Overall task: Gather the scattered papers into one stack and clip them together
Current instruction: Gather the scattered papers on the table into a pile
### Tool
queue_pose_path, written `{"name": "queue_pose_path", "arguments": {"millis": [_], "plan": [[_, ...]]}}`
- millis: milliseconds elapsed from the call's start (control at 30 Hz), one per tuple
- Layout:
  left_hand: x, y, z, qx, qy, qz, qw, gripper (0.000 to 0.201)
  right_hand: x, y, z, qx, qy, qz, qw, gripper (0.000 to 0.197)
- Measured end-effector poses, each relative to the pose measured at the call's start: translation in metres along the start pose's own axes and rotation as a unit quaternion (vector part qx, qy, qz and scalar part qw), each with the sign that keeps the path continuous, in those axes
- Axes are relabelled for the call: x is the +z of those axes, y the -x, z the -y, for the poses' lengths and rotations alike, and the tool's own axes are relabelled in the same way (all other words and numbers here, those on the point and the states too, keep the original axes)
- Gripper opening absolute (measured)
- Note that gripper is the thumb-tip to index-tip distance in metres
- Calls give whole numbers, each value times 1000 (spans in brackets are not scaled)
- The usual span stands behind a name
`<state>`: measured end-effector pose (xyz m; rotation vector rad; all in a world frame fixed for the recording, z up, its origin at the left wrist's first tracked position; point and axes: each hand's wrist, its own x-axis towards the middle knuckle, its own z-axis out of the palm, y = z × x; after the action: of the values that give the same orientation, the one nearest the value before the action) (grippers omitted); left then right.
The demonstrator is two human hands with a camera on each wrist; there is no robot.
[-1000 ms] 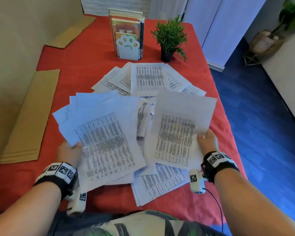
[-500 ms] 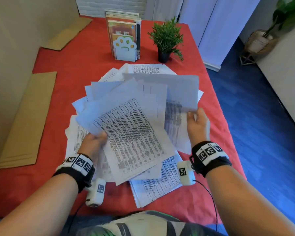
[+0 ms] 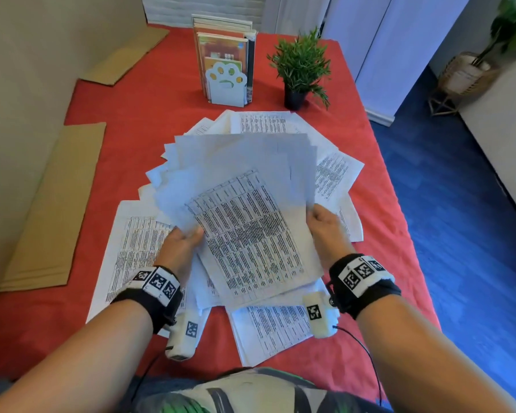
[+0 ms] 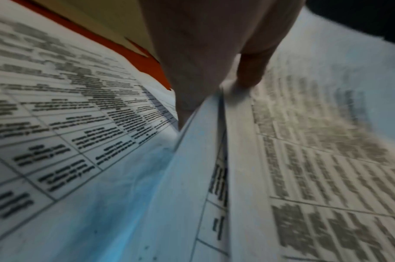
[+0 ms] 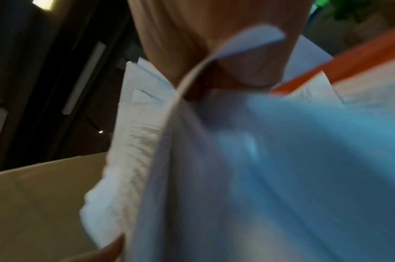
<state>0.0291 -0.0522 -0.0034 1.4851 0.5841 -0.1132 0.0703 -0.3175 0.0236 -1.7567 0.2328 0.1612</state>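
I hold a fanned bundle of printed sheets [image 3: 251, 222] tilted above the red table [image 3: 149, 114]. My left hand [image 3: 191, 234] pinches its left edge with the thumb on top. My right hand [image 3: 314, 214] grips its right edge. The left wrist view shows the left hand [image 4: 221, 88] clamped on the stacked paper edges [image 4: 216, 159]. In the blurred right wrist view, the right hand [image 5: 214, 70] is curled round bent sheets [image 5: 214, 159]. Loose sheets still lie on the table at the left [image 3: 131, 248], near me [image 3: 274, 326], to the right [image 3: 334, 174] and further back [image 3: 262, 122]. No clip is in view.
A paw-shaped bookend with books [image 3: 225, 81] and a small potted plant [image 3: 301, 67] stand behind the papers. Cardboard sheets lie at the left [image 3: 51, 204] and far left [image 3: 125, 55]. The table's right edge [image 3: 399, 210] drops to a blue floor.
My right hand has carried its sheet leftward onto the left hand's fan. Both hands now hold one bundle, which has shifted from the left to the middle.
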Motion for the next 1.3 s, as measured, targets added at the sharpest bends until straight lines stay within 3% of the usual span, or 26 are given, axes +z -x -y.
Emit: {"name": "queue_pose_path", "arguments": {"millis": [100, 167, 233, 333, 433, 500, 600, 733, 833, 1033, 1100, 1200, 1300], "plan": [[3, -5, -1, 61, -109, -35, 992, 28, 11, 3, -12, 121, -84, 74, 986, 46], [3, -4, 0, 61, -163, -34, 984, 45, 17, 7, -17, 90, 19, 97, 991, 38], [7, 0, 2, 52, -175, 7, 983, 55, 20, 13, -21, 47, 143, 87, 985, 27], [-1, -6, 9, 79, -278, -28, 957, 47, 16, 16, -41, 91, 168, 35, 981, 22], [-37, -25, 21, -12, -443, -136, 886, 61, 5, 21, -60, 141, 180, -5, 974, 22], [-64, -27, 28, -105, -468, -195, 856, 75, 0, 25, -69, 158, 170, -24, 972, 22], [-96, -24, 35, -171, -442, -227, 851, 87, -5, 30, -74, 168, 157, -32, 973, 21], [-105, -17, 36, -154, -468, -191, 849, 109, -3, 25, -72, 168, 135, -42, 976, 18], [-95, -10, 41, -103, -506, -129, 847, 100, -3, 19, -70, 179, 123, -51, 975, 19], [-80, 9, 54, -28, -386, -104, 916, 95, -4, 15, -69, 209, 112, -43, 971, 30], [-86, 7, 58, -23, -389, -98, 916, 69, -6, 14, -68, 195, 103, -49, 974, 30], [-102, 6, 56, -8, -383, -103, 918, 6, -10, 15, -65, 176, 98, -50, 978, 28], [-120, 7, 52, -19, -299, -162, 940, 11, -14, 14, -66, 174, 103, -40, 978, 15]]}}
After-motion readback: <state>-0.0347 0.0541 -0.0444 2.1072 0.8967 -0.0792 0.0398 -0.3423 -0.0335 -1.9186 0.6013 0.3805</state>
